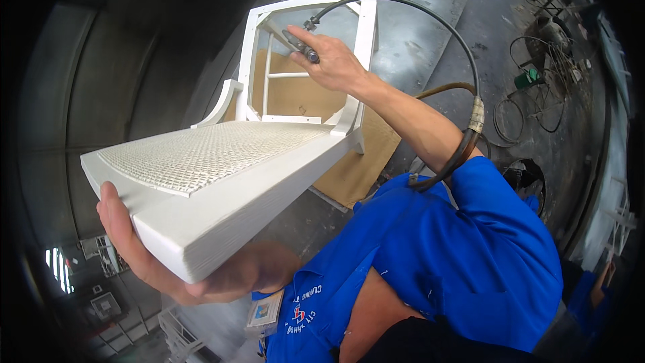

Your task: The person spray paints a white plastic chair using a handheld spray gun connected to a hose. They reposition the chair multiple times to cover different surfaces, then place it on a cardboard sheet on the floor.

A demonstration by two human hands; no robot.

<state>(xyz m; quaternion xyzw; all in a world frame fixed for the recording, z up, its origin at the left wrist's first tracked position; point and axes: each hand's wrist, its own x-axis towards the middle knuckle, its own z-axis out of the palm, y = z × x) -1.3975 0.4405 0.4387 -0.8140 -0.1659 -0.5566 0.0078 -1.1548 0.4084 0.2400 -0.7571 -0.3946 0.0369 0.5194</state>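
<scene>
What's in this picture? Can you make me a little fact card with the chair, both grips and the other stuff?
Chair: white, with a woven panel and an open frame
Left grip: holds the chair's near corner
Right grip: holds a dark tool
Hose: dark, arching from the tool
Shirt: bright blue
Below the chair: brown sheet

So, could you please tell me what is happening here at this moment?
A person in a blue shirt is handling a white chair. The left hand grips a corner at the end of its backrest, which has a woven panel. The right hand holds what looks like a spray gun, with a dark hose looping away from it, in front of the open seat frame in this view. I cannot tell whether any spray is coming out.
</scene>
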